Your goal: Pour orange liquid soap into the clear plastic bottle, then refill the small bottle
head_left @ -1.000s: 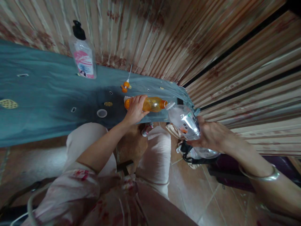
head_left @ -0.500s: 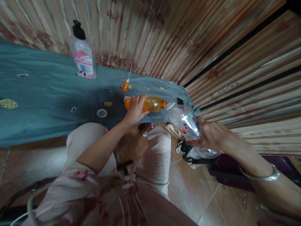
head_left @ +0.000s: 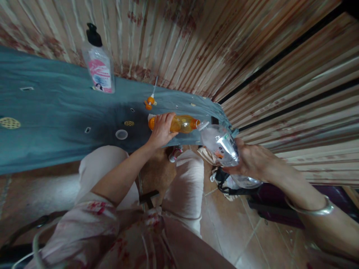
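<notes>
My left hand is wrapped round an orange see-through bottle, which lies nearly level over the teal cloth with its open neck to the right. My right hand grips a large clear plastic bottle, tilted so its mouth points up and left. The two mouths meet or nearly meet; whether liquid passes between them is too small to tell. An orange pump head with a thin tube lies on the cloth behind the orange bottle. A small round white cap sits left of my left hand.
A pump bottle with a black top and pink label stands at the back left of the teal cloth. Pleated curtains hang behind and to the right. Bags and a dark purple box are on the tiled floor.
</notes>
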Tool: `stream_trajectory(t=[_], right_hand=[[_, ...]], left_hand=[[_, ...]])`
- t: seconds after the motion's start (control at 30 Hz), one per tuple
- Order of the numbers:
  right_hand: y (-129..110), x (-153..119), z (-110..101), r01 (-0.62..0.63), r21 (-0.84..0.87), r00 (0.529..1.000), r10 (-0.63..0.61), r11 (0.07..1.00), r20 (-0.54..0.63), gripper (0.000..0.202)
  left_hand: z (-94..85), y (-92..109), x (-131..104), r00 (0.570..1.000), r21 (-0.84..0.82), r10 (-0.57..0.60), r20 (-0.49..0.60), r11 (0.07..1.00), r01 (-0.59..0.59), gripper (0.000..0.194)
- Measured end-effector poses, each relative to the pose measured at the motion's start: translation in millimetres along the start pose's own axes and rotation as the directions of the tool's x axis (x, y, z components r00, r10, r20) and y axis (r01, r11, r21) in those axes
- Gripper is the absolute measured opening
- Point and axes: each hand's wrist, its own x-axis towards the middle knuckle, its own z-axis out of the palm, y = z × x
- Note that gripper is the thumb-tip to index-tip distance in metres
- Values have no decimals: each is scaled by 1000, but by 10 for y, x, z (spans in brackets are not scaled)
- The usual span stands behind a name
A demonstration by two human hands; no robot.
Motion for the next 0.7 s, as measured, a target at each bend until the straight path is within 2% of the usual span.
stream_trajectory(t=[0.43, 0.7], right_hand=[[-20, -15, -54, 2, 1, 999, -2, 1000, 37, 70], [1, -11, -7, 29, -6, 1000, -29, 1000, -5, 70]], left_hand=[[6, -5, -4, 1000, -9, 7, -5, 1000, -7, 70], [-3, 0, -4, 1000, -8, 8, -5, 1000, -8, 70]])
